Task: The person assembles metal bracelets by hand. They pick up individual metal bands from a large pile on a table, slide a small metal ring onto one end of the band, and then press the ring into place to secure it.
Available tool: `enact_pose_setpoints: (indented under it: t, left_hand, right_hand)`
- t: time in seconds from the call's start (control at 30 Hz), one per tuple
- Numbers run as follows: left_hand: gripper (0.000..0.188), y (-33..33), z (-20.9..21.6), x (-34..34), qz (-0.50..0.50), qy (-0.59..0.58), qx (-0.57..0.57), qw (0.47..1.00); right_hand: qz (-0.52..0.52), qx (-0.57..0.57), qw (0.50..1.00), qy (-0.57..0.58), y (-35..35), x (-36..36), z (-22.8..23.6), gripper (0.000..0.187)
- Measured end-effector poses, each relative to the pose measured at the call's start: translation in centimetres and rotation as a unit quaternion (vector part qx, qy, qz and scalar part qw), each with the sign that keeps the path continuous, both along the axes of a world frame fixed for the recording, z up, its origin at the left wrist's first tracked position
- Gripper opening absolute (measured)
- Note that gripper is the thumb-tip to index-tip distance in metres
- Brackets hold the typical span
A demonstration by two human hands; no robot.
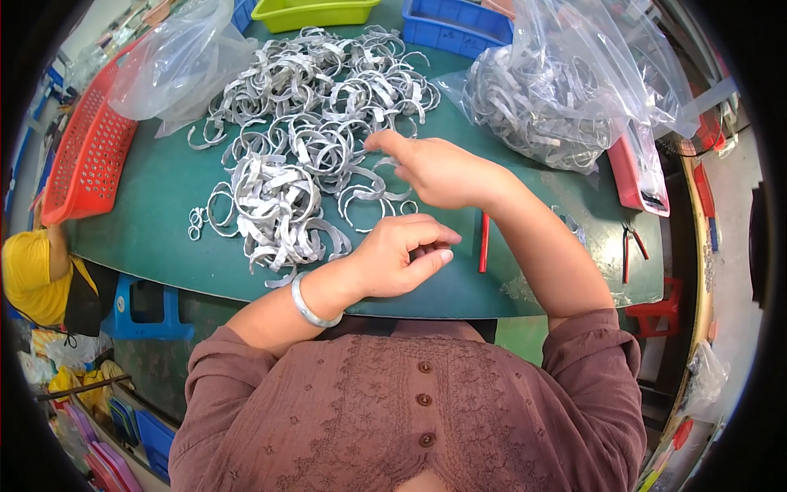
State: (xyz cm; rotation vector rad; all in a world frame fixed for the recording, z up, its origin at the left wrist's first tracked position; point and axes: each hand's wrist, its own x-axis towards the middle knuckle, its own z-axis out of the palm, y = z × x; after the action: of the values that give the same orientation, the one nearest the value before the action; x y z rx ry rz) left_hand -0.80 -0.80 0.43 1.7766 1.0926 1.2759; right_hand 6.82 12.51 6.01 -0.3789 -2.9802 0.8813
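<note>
A large heap of silver-grey, C-shaped bangles (283, 197) spreads over the green table (164, 176). My right hand (443, 170) reaches in over the heap's right side, index finger stretched out and thumb apart from it. A few loose bangles (369, 195) lie just below its fingers. Nearer the table's front edge is my left hand (402, 256), its fingers loosely bent and the thumb apart; nothing shows between them. A silver bangle (307, 305) circles my left wrist. Beside my right forearm lies a red stick-like handle (484, 243), its upper end hidden under the arm.
A clear bag of bangles (533, 111) stands at the far right, near a pink bin (630, 176). Red-handled pliers (631, 250) lie at the right edge. A red basket (94, 156), green tray (311, 15) and blue bin (455, 29) border the table. A person in yellow (33, 271) is at left.
</note>
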Motion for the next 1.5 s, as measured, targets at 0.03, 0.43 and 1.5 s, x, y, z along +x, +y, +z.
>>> enact_pose_setpoints:
  t: [0.03, 0.43, 1.5]
  left_hand:
    - [0.017, 0.0, 0.0, 0.0, -0.001, -0.001, 0.0, 1.0]
    - [0.017, 0.0, 0.2, -0.1, -0.002, 0.011, 0.003, 1.0]
    - [0.03, 1.2, -0.7, -0.2, 0.083, -0.416, -0.179, 0.888]
  right_hand:
    - [-0.002, 0.01, 1.0, -0.025, -0.3, -0.4, 0.4, 0.041]
    - [0.012, 0.015, 0.998, 0.054, 0.8, -0.9, -1.3, 0.037]
    - [-0.245, -0.405, 0.82, 0.322, 0.1, 8.1, -3.7, 0.022]
